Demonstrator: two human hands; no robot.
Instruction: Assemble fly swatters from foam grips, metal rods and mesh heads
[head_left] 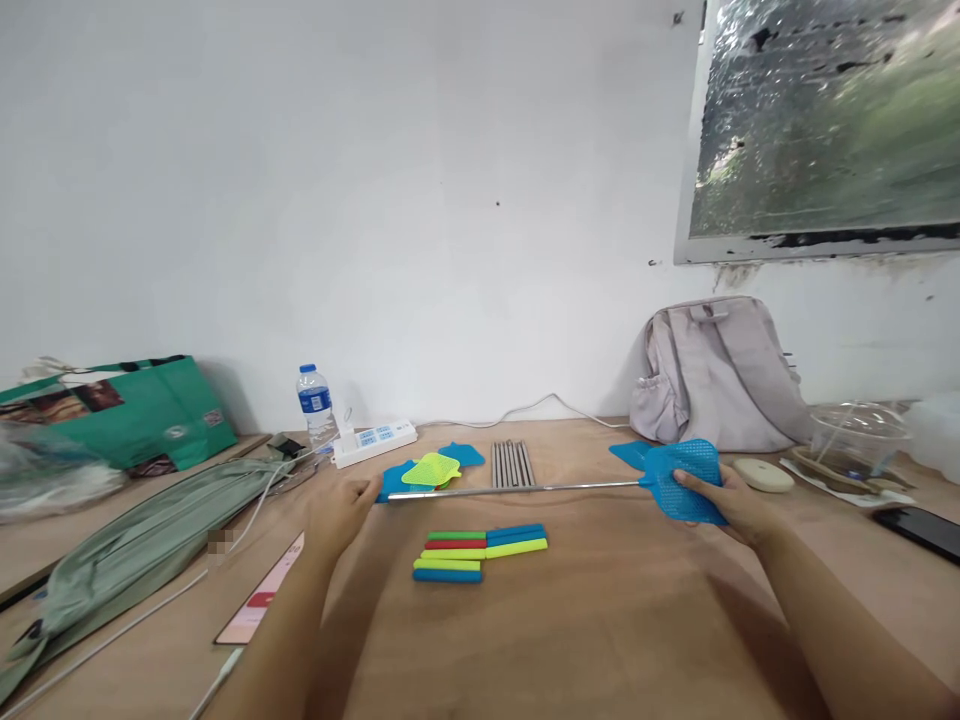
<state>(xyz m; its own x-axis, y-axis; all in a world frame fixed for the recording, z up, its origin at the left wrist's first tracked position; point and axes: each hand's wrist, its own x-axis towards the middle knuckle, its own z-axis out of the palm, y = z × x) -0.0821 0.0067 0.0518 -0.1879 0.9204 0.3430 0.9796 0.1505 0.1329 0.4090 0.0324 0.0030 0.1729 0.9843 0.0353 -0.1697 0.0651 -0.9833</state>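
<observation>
My right hand (731,502) grips a blue mesh swatter head (679,478) at the right. A thin metal rod (517,490) runs left from that head across the wooden table (615,620). Its far end reaches my left hand (339,508), whose fingers are closed at the rod's tip. Just behind that tip lies a pile of swatter heads (431,468), blue ones with a yellow one on top. Several metal rods (511,463) lie side by side behind the middle. Several coloured handle grips (480,553), green, red, yellow and blue, lie in front of the rod.
A grey backpack (716,372) leans on the wall at the right. A water bottle (315,402) and a white power strip (373,441) stand at the back left. A green bag (127,408), a grey-green pouch (142,545), a plastic cup (855,440) and a phone (926,530) surround the work area.
</observation>
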